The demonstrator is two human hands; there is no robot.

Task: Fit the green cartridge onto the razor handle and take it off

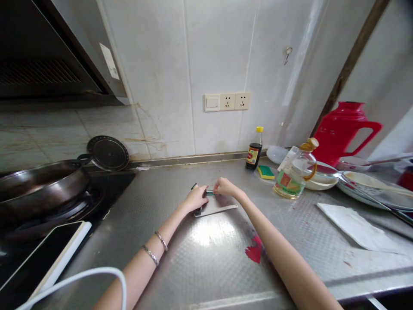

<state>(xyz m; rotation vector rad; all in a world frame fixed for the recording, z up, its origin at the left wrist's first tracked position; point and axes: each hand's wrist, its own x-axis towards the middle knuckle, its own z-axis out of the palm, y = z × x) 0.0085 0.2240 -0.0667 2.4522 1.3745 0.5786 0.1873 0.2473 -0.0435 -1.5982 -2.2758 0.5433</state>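
A flat greyish object [217, 210] with a pale straight front edge lies on the steel counter; its kind I cannot make out. My left hand [195, 199] is closed over its left side, where dark parts show by the thumb and above the fingers. Between both hands runs a short dark, greenish strip [210, 193]. At the right end of that strip my right hand [225, 187] has its fingers pinched together. Whatever sits inside this pinch is hidden.
Left are a pan [41, 185] on the stove and a phone-like device [45, 258] with a white cable [106, 270]. Right stand a sauce bottle [254, 153], a sponge [266, 172], an oil jug [294, 176], dishes and a red thermos [342, 129]. A red scrap [254, 249] lies nearer.
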